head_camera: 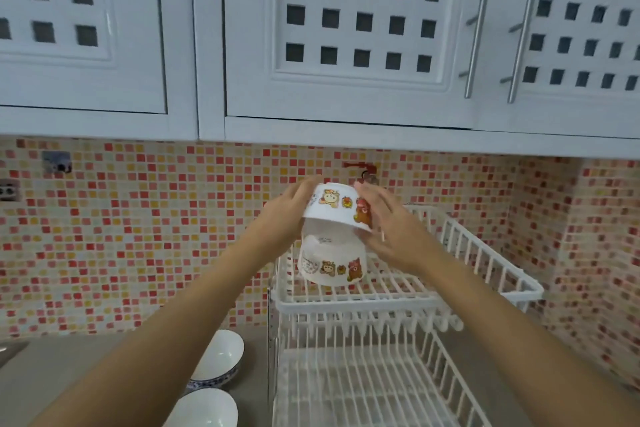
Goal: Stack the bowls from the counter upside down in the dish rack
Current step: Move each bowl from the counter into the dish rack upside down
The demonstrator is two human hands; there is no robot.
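A white cartoon-printed bowl point(337, 206) is upside down in the air, held between my left hand point(289, 210) on its left side and my right hand point(388, 222) on its right. Directly under it a matching cartoon bowl point(330, 262) sits upside down on the upper tier of the white wire dish rack point(485, 253). The held bowl's rim hangs just over the lower bowl's base, slightly tilted. Two white bowls with blue rims stand upright on the counter left of the rack, one farther back point(220, 355) and one nearer point(204, 407).
The rack's lower tier point(363, 388) has nothing on it. Grey counter point(69, 367) stretches left. A mosaic tile backsplash point(138, 236) stands behind, and white cabinets point(346, 45) hang close overhead. A wall hook point(365, 172) sits behind the bowl.
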